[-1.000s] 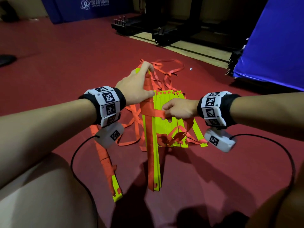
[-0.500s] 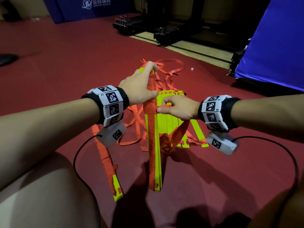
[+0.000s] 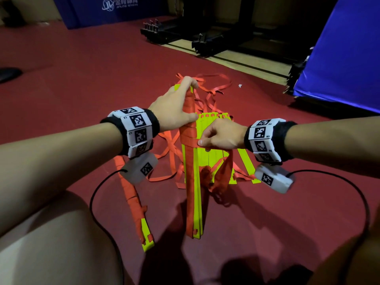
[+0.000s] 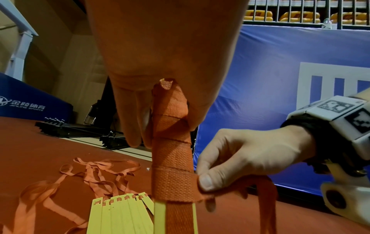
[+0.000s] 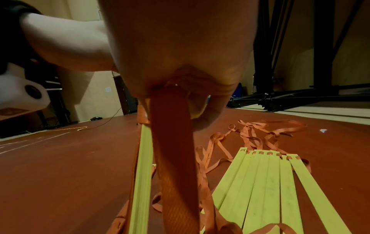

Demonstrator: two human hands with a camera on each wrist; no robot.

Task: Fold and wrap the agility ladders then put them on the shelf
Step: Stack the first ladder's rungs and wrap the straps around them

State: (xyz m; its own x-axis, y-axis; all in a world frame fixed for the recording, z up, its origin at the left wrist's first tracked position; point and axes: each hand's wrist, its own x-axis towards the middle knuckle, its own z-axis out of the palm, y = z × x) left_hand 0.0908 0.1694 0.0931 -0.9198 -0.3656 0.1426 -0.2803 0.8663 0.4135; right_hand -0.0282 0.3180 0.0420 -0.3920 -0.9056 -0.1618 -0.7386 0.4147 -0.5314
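while the left hand (image 3: 174,112) grips the upper, already wrapped end of the folded ladder bundle (image 3: 192,182) and holds it tilted up off the red floor (image 3: 82,79), the right hand (image 3: 221,135) pinches the orange strap (image 4: 176,183) between thumb and forefinger, just right of the bundle and below the left hand. several turns already lie close together under the left hand's fingers (image 4: 130,126) — so the step in hand looks like wrapping, perhaps a third of the way down the yellow rungs (image 3: 200,202).

the next move, as i judge it, calls for keeping the strap taut, carrying it round behind the bundle and laying the next turn just below the last — a slack pass would probably let the earlier turns loosen.

beyond and under the right hand a second ladder (image 3: 216,157) lies spread on the floor, its rungs side by side and its loose straps (image 3: 205,85) tangled past the left hand. a wrapped bundle (image 3: 135,202) lies on the floor below the left wrist. no container or shelf shows, so nothing is stowed yet.
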